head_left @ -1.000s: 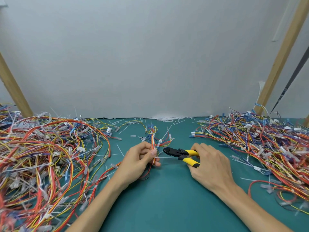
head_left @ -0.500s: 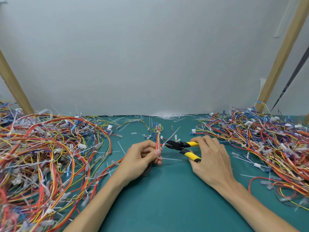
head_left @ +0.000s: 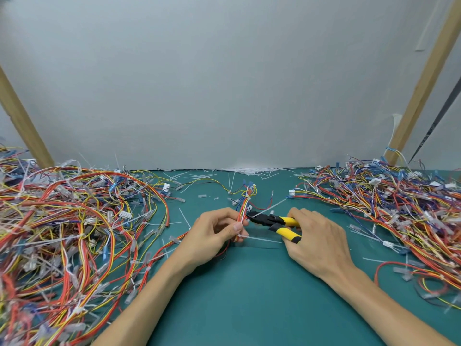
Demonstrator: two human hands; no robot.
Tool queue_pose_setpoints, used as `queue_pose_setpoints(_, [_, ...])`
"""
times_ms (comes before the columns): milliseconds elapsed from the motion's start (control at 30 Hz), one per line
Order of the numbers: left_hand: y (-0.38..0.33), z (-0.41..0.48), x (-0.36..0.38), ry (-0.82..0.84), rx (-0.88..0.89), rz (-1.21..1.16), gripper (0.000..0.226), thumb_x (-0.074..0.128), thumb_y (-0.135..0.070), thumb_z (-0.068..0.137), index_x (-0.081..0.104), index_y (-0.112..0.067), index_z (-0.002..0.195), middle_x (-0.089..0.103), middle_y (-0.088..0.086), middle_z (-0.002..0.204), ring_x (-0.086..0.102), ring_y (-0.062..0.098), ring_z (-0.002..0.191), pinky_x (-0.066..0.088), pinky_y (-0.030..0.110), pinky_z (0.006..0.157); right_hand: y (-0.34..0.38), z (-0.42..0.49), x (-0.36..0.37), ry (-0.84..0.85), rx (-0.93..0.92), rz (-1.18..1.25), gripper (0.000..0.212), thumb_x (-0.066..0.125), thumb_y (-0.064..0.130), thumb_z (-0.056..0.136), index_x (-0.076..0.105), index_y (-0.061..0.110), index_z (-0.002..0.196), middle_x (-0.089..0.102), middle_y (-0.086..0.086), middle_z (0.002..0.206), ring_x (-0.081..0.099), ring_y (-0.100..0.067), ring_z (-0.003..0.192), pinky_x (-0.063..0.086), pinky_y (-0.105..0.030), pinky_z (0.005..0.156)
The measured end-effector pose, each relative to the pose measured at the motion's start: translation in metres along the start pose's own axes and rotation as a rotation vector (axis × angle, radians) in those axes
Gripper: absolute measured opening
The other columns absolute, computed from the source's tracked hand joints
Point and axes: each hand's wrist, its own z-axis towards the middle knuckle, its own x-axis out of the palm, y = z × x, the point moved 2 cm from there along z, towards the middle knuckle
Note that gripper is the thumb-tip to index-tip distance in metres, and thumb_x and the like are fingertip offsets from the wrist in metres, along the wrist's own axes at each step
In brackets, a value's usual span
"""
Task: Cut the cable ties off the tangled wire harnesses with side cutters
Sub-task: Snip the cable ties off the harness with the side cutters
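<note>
My left hand pinches a small wire harness of red, yellow and blue wires, held upright over the green mat. My right hand grips the yellow-handled side cutters. Their black jaws point left and touch the harness just above my left thumb, at a white cable tie whose tail sticks up to the right. Another white cable tie juts out to the right below my left thumb.
A large tangle of wire harnesses covers the left of the green mat. A second pile fills the right. Cut tie pieces lie along the back edge by the grey wall. Wooden posts stand at both sides.
My right hand moved the cutters left and up until the jaws reached the harness. My left hand lifted the harness slightly and holds it steady.
</note>
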Motion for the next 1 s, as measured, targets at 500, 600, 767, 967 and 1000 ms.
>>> queue_pose_setpoints(500, [-0.0059, -0.0029, -0.0005, 0.106, -0.007, -0.015, 0.01, 0.05, -0.003, 0.099, 0.058, 0.002, 0.096, 0.069, -0.004, 0.083, 0.062, 0.007, 0.111, 0.045, 0.014, 0.085, 0.0027, -0.0007, -0.0009, 0.02, -0.054, 0.049, 0.019, 0.063, 0.038, 0.081, 0.052, 0.024, 0.089, 0.05, 0.008, 0.078, 0.045, -0.019, 0.075, 0.034, -0.033, 0.061])
queue_pose_setpoints(600, [-0.0062, -0.0031, -0.0001, 0.102, -0.009, -0.007, 0.01, 0.051, -0.003, 0.099, 0.059, 0.002, 0.097, 0.07, -0.005, 0.083, 0.063, 0.005, 0.11, 0.045, 0.013, 0.086, 0.0024, -0.0011, -0.002, 0.039, -0.03, 0.025, 0.019, 0.058, 0.043, 0.081, 0.049, 0.027, 0.084, 0.051, 0.007, 0.074, 0.045, -0.018, 0.072, 0.034, -0.032, 0.056])
queue_pose_setpoints(767, [-0.0083, -0.0031, 0.0004, 0.085, -0.007, -0.008, 0.009, 0.051, -0.002, 0.098, 0.06, 0.002, 0.099, 0.07, -0.005, 0.082, 0.064, 0.007, 0.102, 0.045, 0.014, 0.082, 0.0036, -0.0004, -0.0017, 0.003, -0.052, 0.044, 0.021, 0.066, 0.035, 0.081, 0.056, 0.023, 0.094, 0.052, 0.006, 0.082, 0.047, -0.02, 0.078, 0.039, -0.034, 0.066])
queue_pose_setpoints(967, [-0.0103, -0.0039, 0.0012, 0.098, -0.017, -0.003, 0.011, 0.051, -0.001, 0.098, 0.06, -0.007, 0.095, 0.07, -0.001, 0.083, 0.064, 0.006, 0.103, 0.045, 0.014, 0.085, 0.0024, -0.0019, -0.002, 0.013, -0.023, 0.045, 0.022, 0.059, 0.046, 0.08, 0.049, 0.026, 0.077, 0.051, 0.006, 0.066, 0.045, -0.019, 0.063, 0.037, -0.029, 0.053])
queue_pose_setpoints(1000, [-0.0106, -0.0039, 0.0012, 0.097, -0.016, -0.002, 0.011, 0.051, -0.001, 0.098, 0.06, -0.006, 0.095, 0.069, -0.001, 0.083, 0.064, 0.006, 0.1, 0.045, 0.014, 0.084, 0.0027, -0.0022, -0.0023, 0.003, -0.024, 0.043, 0.023, 0.059, 0.046, 0.08, 0.049, 0.026, 0.076, 0.052, 0.006, 0.065, 0.045, -0.02, 0.061, 0.036, -0.029, 0.052])
